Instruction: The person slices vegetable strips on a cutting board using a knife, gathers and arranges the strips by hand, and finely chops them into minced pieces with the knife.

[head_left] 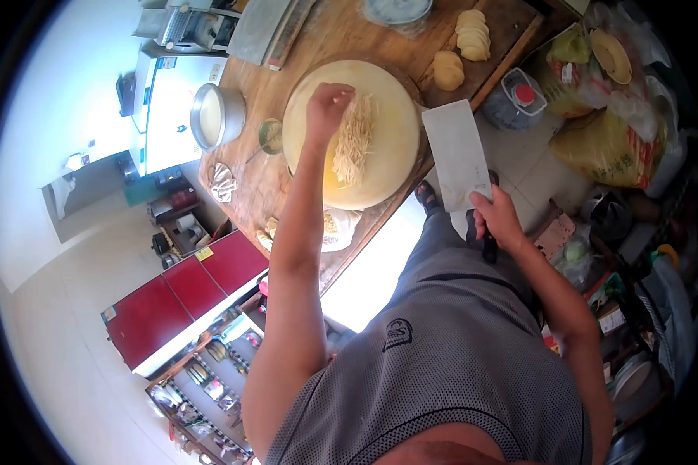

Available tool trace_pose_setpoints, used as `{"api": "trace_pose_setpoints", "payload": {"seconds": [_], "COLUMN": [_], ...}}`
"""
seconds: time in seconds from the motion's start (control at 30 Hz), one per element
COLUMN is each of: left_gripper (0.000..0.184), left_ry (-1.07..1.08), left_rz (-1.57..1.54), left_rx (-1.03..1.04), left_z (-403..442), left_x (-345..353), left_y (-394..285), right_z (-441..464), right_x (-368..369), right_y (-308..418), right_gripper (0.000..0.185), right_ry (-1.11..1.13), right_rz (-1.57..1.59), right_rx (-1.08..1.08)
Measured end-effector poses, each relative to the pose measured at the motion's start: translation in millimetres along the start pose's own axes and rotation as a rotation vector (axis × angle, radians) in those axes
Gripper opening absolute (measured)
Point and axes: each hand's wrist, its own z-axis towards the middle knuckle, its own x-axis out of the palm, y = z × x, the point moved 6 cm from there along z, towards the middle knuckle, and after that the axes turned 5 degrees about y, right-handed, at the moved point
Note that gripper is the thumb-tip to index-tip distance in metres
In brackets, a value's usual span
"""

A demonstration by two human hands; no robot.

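A round pale cutting board (pixel 302 139) lies on the wooden table, with a long pile of thin pale shreds (pixel 354 143) on it. My left hand (pixel 329 106) is over the board at the upper left end of the pile, its fingers curled together; whatever they may hold is too small to make out. In my right hand (pixel 498 217) is the dark handle of a wide cleaver (pixel 456 151). The blade is held off the table's edge, to the right of the board and apart from it.
Sliced pale pieces (pixel 473 36) and a rounded piece (pixel 448 70) lie at the table's back right. A metal pot (pixel 218 116) and small bowl (pixel 271 136) stand left of the board. A plastic jug (pixel 513 98) and bags (pixel 609 147) are on the floor at right.
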Motion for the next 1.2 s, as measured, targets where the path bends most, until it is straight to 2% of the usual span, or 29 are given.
{"api": "trace_pose_setpoints", "payload": {"seconds": [0.07,0.13,0.2,0.23,0.33,0.5,0.6,0.67,0.7,0.77,0.8,0.87,1.0,1.07,1.2], "left_gripper": [0.021,0.020,0.018,0.017,0.013,0.015,0.015,0.026,0.026,0.052,0.052,0.081,0.083,0.077,0.073], "left_ry": [-0.062,-0.069,-0.045,-0.006,0.040,0.056,0.019,-0.147,-0.148,-0.270,-0.275,-0.213,-0.209,-0.184,-0.198], "left_rz": [-0.480,-0.438,-0.031,0.071,0.236,0.296,0.215,0.176,0.175,0.291,0.290,0.457,0.585,0.560,0.569], "left_rx": [-0.256,-0.279,-0.017,0.083,0.169,0.134,0.109,0.009,0.009,-0.132,-0.134,-0.273,-0.364,-0.405,-0.382], "left_z": [-9.5,-20.4,-26.6,-31.1,-47.4,-67.0,-71.0,-72.1,-67.2,-57.3,-50.9,-39.3,-35.3,-36.8,-38.5], "left_x": [-7.3,-15.6,-23.5,-22.4,-17.9,-8.4,-4.7,-4.8,2.9,17.0,26.6,46.5,64.1,67.1,68.4], "left_y": [19.3,9.6,-12.1,-19.6,-32.4,-30.1,-25.7,-13.6,-15.5,-20.2,-27.6,-34.9,-35.2,-26.3,-22.1], "right_z": [0.1,1.0,3.4,3.9,3.8,6.2,4.5,2.6,2.1,3.9,5.4,6.8,6.9,7.6,6.4], "right_x": [-0.5,-1.0,-1.8,-1.4,-0.5,0.7,4.3,7.9,9.0,9.5,9.4,11.4,13.7,13.1,13.3], "right_y": [-0.2,-1.0,-3.1,-3.0,-4.4,-10.0,-9.3,-5.4,-3.8,-6.5,-7.3,-7.5,-6.9,-7.5,-6.1], "right_gripper": [0.019,0.019,0.019,0.019,0.019,0.018,0.019,0.018,0.019,0.019,0.019,0.019,0.019,0.019,0.019], "right_ry": [-0.003,-0.005,-0.003,-0.002,-0.007,0.011,0.007,0.000,-0.005,-0.007,-0.008,-0.008,-0.007,0.002,0.011], "right_rz": [0.001,0.002,0.021,0.020,0.029,0.008,0.017,0.015,0.016,0.009,0.001,0.002,0.007,0.003,-0.015], "right_rx": [-0.003,-0.006,-0.005,-0.006,-0.002,-0.011,-0.011,-0.014,-0.016,-0.011,-0.010,-0.003,0.008,-0.004,0.001]}}
